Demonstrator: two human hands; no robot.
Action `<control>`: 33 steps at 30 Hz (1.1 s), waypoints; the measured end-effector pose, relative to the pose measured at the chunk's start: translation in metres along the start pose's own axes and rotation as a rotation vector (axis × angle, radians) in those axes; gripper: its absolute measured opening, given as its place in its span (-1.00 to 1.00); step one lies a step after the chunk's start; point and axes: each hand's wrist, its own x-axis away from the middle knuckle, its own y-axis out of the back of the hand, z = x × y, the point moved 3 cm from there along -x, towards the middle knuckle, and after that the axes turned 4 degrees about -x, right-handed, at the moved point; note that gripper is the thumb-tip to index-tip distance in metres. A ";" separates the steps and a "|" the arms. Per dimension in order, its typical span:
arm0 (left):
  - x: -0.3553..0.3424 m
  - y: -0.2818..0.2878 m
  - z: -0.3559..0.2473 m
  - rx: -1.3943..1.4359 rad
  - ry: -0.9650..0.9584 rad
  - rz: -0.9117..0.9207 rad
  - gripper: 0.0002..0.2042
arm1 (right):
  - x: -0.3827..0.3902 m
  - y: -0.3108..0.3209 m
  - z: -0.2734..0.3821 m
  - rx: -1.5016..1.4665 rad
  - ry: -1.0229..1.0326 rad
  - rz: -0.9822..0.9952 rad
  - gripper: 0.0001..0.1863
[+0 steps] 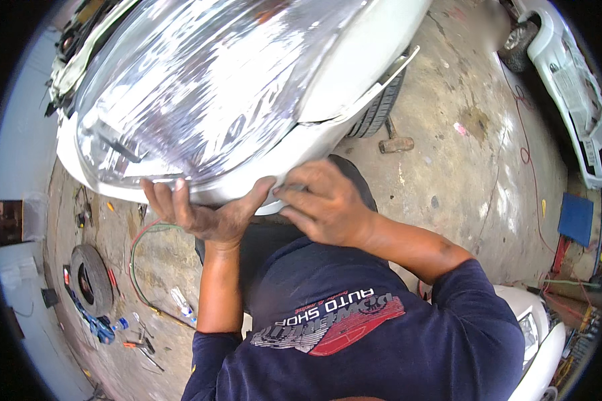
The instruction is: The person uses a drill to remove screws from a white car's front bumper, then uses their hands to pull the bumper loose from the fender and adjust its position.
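A plastic-wrapped headlamp [201, 80] fills the top of the head view, set in white car body trim [314, 144]. My left hand [207, 214] grips the trim's lower edge below the lamp, fingertips pressed up against it and thumb toward the right. My right hand [324, 204] is just right of that thumb, its fingers bent and drawn together at the same edge. What they pinch, if anything, is hidden. A tire [374, 107] shows under the white bodywork.
A hammer [398, 145] lies on the concrete floor [468, 174]. At left are a loose tire [97, 281], hand tools [140, 344] and hoses [134, 260]. A white bumper [568, 87], a blue board [575, 217] and another white car part [545, 334] are at right.
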 end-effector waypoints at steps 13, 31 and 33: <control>-0.003 0.000 0.006 -0.029 -0.033 0.026 0.21 | 0.009 0.009 -0.046 -0.464 -0.254 -0.233 -0.39; -0.001 0.013 0.003 -0.014 -0.055 0.100 0.17 | -0.037 0.088 -0.053 0.171 -0.223 0.287 -0.62; -0.004 0.012 0.002 0.008 -0.052 0.096 0.15 | -0.040 0.086 -0.054 0.108 -0.208 0.315 -0.62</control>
